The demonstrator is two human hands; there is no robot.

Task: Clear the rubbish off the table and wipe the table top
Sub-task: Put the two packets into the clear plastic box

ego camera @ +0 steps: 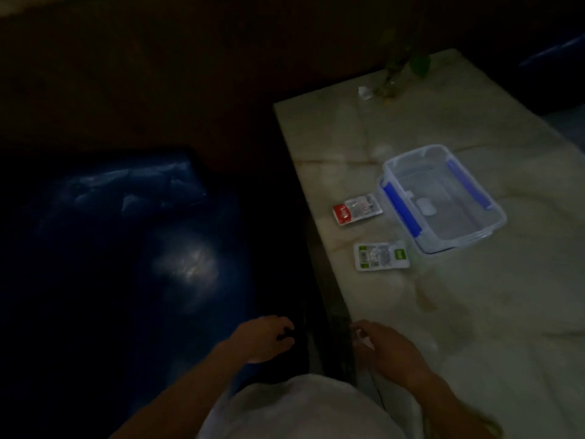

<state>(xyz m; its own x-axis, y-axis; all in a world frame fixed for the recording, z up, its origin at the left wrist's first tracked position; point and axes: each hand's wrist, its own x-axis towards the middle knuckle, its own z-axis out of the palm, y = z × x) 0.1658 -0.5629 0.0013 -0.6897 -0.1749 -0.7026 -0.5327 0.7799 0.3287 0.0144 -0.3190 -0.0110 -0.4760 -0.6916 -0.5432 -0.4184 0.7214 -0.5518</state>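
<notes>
While room lies dim, pale marble-look table [474,312] fills right side; clear plastic container [443,198] with blue side clips sits open on it; red-ended sauce packet [357,210] lies just beside container's left edge; green-ended sauce packet [381,256] lies near container's near corner, apart from red one; small crumpled white scrap [365,91] rests at far end beside plant in glass vase [395,80]; left hand [262,339] off table over dark gap, fingers curled, grip cannot be told; right hand [386,346] at table's near edge, fingertips drawn together, whether pinching anything unclear; blue glossy seat [126,232] left.
</notes>
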